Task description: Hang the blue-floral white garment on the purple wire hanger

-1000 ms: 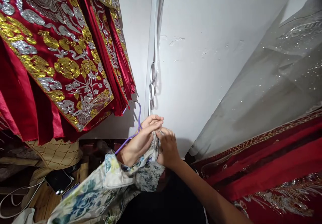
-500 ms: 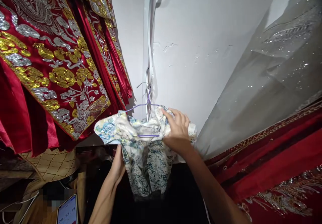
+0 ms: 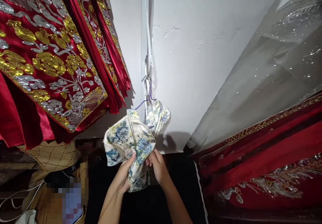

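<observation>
A white garment with blue and yellow flowers point(image 3: 144, 143) hangs from a purple hanger point(image 3: 142, 103), which hooks onto a white cord or strap point(image 3: 148, 32) on the wall. My left hand point(image 3: 124, 173) grips the garment's lower left part, thumb on top of the cloth. On the other side, my right hand point(image 3: 156, 162) pinches the front edge between thumb and fingers. The garment is turned, with its left sleeve toward me and the right shoulder farther back. Its lower end hangs between my forearms, partly hidden.
Red costumes with gold and silver sequins point(image 3: 52, 62) hang at the left. A sheer sparkling cloth point(image 3: 266, 69) and red embroidered fabric point(image 3: 271, 157) fill the right. Lower left, a phone point(image 3: 72, 204), partly blurred out, lies on a wooden surface near white cables point(image 3: 30, 204).
My right hand has left the garment's right shoulder and come down to its front edge. The garment has turned on its hanger, and its front panel now faces me.
</observation>
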`<state>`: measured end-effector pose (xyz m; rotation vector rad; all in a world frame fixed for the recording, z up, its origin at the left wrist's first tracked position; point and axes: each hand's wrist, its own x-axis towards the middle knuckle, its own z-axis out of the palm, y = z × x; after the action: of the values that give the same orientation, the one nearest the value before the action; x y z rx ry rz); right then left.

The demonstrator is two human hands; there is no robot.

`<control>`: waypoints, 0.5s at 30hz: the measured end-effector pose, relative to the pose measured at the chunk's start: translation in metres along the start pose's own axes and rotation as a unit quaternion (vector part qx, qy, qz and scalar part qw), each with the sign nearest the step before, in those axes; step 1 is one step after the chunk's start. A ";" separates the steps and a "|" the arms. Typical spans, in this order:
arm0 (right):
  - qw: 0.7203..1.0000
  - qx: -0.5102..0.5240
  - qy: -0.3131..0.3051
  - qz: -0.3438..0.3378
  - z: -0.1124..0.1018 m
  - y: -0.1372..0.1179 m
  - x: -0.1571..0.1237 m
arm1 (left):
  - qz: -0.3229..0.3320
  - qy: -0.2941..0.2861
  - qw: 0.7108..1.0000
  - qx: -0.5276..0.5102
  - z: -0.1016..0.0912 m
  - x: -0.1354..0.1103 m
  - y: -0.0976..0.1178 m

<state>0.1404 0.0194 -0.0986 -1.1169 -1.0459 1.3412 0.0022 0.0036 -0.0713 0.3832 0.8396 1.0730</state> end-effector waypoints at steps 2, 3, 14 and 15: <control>0.999 -0.024 -0.038 -0.013 -0.003 -0.011 -0.002 | -0.002 -0.007 1.000 -0.001 0.001 -0.001 0.001; 0.998 -0.036 -0.053 -0.017 -0.005 -0.016 -0.003 | -0.007 -0.010 1.000 0.003 0.000 -0.001 0.002; 0.999 -0.041 -0.015 0.033 -0.020 0.001 0.003 | 0.410 0.325 0.802 0.287 -0.039 0.034 -0.030; 0.998 -0.034 -0.028 0.035 -0.017 0.002 0.003 | 0.394 0.264 0.819 0.323 -0.032 0.032 -0.038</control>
<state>0.1565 0.0221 -0.1043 -1.1823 -1.1094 1.4075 0.0079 0.0114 -0.1299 1.1101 1.6338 1.6844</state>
